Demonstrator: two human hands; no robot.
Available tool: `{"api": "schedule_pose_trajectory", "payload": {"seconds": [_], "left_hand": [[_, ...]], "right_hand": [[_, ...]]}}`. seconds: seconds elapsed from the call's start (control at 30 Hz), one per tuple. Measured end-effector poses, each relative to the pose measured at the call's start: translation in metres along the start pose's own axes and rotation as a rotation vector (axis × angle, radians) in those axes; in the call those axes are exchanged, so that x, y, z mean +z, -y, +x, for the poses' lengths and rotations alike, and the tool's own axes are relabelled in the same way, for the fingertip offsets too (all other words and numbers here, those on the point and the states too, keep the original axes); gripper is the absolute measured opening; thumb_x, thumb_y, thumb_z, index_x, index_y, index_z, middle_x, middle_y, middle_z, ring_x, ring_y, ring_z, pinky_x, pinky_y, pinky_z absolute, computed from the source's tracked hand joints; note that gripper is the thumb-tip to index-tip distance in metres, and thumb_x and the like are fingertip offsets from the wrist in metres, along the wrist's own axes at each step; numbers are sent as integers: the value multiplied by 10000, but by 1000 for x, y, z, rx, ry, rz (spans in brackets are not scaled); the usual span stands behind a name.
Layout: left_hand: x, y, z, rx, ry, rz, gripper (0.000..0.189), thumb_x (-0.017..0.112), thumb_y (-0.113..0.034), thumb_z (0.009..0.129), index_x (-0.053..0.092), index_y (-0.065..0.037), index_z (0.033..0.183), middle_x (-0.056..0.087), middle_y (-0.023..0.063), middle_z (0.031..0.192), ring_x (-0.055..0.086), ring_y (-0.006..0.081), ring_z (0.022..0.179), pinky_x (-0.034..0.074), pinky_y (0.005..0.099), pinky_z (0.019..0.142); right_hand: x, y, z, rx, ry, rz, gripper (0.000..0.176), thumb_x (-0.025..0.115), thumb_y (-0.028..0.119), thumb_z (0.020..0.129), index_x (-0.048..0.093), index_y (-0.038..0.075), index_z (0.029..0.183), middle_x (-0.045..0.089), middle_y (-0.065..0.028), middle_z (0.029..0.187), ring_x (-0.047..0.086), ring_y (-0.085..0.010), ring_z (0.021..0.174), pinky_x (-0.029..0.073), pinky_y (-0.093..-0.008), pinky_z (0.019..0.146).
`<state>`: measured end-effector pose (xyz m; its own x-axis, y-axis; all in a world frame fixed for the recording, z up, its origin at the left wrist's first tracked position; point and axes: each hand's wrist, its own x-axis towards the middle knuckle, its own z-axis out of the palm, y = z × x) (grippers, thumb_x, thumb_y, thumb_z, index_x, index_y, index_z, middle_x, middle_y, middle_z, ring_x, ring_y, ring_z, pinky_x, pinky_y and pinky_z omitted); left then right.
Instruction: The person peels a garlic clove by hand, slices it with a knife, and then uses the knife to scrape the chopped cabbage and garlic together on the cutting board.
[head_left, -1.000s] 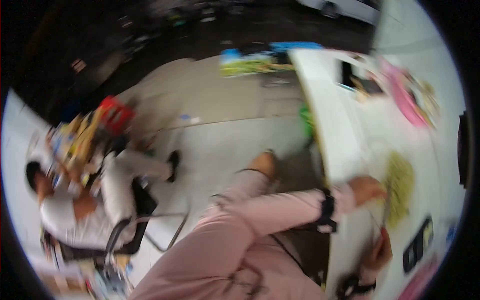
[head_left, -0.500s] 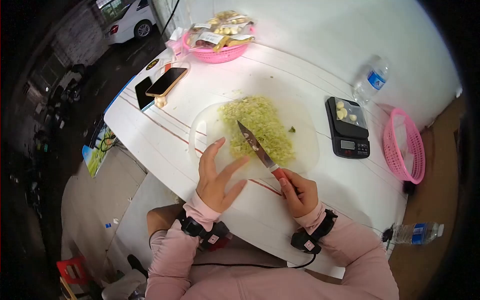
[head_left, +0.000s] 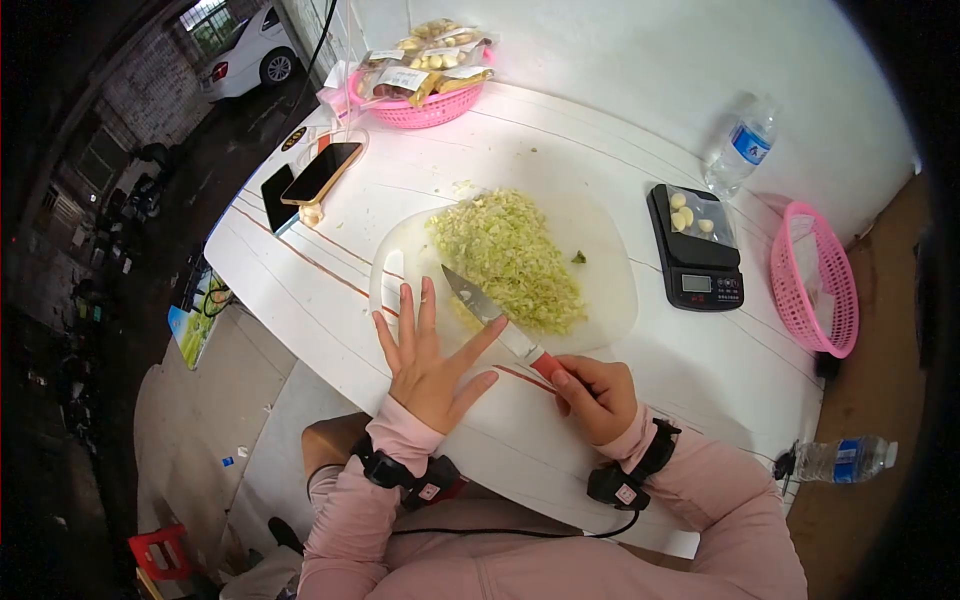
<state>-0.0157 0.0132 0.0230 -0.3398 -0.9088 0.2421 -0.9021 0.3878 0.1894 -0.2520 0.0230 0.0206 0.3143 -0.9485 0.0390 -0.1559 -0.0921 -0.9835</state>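
Note:
My right hand [head_left: 597, 398] is wrapped round the red handle of a kitchen knife [head_left: 490, 315]. Its blade points up and left over the near edge of a white cutting board [head_left: 612, 290]. Spread fingers show on my left hand [head_left: 430, 365], palm down at the board's near left side, with the index fingertip at the blade. Finely chopped pale green vegetable [head_left: 510, 255], like cabbage, lies heaped on the board. A small dark green scrap [head_left: 578, 257] sits to its right.
Right of the board stands a black kitchen scale [head_left: 700, 285] bearing bagged garlic cloves [head_left: 690, 215]. Beyond are a water bottle [head_left: 742, 150] and a pink basket [head_left: 815, 285]. Two phones [head_left: 322, 173] lie at the left, near another pink basket [head_left: 425, 108] of packets. A second bottle [head_left: 850, 461] is at the right.
My left hand has spread its fingers wider. The knife blade has shifted left and toward me, from over the chopped heap to its near edge.

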Motion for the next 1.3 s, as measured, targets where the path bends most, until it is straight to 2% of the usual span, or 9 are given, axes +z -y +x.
{"api": "schedule_pose_trajectory", "payload": {"seconds": [0.37, 0.47, 0.67, 0.77, 0.87, 0.93, 1.13, 1.23, 1.3], "left_hand": [[3, 4, 1, -127, -130, -226, 601, 653, -389, 881, 501, -261, 1449, 43, 299, 1608, 20, 479, 1485, -73, 656, 1123], [7, 8, 1, -175, -169, -280, 637, 651, -384, 880, 472, -228, 1471, 47, 295, 1609, 27, 476, 1485, -59, 660, 1123], [11, 12, 1, -190, -215, -351, 716, 641, -381, 889, 372, -207, 1529, 39, 284, 1613, 33, 460, 1490, -28, 640, 1140], [8, 10, 0, -152, -196, -289, 707, 608, -361, 914, 343, -174, 1542, 102, 231, 1625, 48, 440, 1497, -31, 615, 1153], [7, 10, 2, -119, -129, -254, 685, 567, -334, 940, 324, -127, 1546, 221, 152, 1620, 97, 399, 1504, -47, 595, 1160], [6, 10, 2, -101, -98, -243, 674, 541, -212, 932, 297, -88, 1549, 300, 102, 1603, 138, 340, 1512, -37, 564, 1176], [7, 9, 2, -118, -116, -378, 705, 500, -283, 977, 190, -36, 1561, 451, 90, 1520, 216, 282, 1497, -80, 533, 1158], [8, 10, 2, -144, -92, -376, 719, 458, -209, 986, 79, -57, 1578, 448, 75, 1528, 232, 258, 1493, -92, 508, 1163], [10, 10, 1, -161, -114, -391, 658, 470, -200, 989, 173, -52, 1558, 474, 69, 1508, 268, 244, 1478, -57, 496, 1171]], "right_hand": [[-7, 2, -2, 47, 79, 167, 258, 534, 162, 1009, 668, -36, 1104, 563, -9, 626, 499, -77, 564, 409, -248, 534], [-9, 2, -2, 70, 112, 151, 314, 537, 176, 1003, 658, -54, 1179, 644, -23, 725, 564, -79, 610, 443, -221, 555], [-6, 2, -4, 21, -8, 166, 286, 533, 178, 1004, 674, -46, 1114, 622, -12, 670, 524, -63, 557, 390, -205, 511], [-4, 3, -4, -3, -148, 158, 281, 533, 182, 1005, 674, -42, 1100, 607, -7, 643, 498, -51, 530, 356, -197, 488], [-5, 2, -4, 26, -161, 192, 273, 531, 161, 1012, 655, -56, 1123, 593, -16, 643, 530, -75, 568, 421, -231, 544], [-4, 2, -4, 21, -160, 162, 270, 535, 160, 1011, 656, -57, 1118, 599, -16, 649, 536, -75, 569, 424, -230, 547], [-2, 0, -3, 2, -182, 168, 296, 537, 203, 1012, 666, -38, 1128, 598, -2, 655, 484, -44, 540, 336, -193, 490], [-4, 2, -2, 31, -151, 166, 241, 578, 146, 990, 661, -50, 1103, 592, -19, 639, 524, -74, 566, 422, -237, 542], [-3, -3, -2, 9, -149, 120, 235, 592, 145, 979, 666, -45, 1094, 591, -26, 633, 521, -79, 561, 421, -242, 538]]}}
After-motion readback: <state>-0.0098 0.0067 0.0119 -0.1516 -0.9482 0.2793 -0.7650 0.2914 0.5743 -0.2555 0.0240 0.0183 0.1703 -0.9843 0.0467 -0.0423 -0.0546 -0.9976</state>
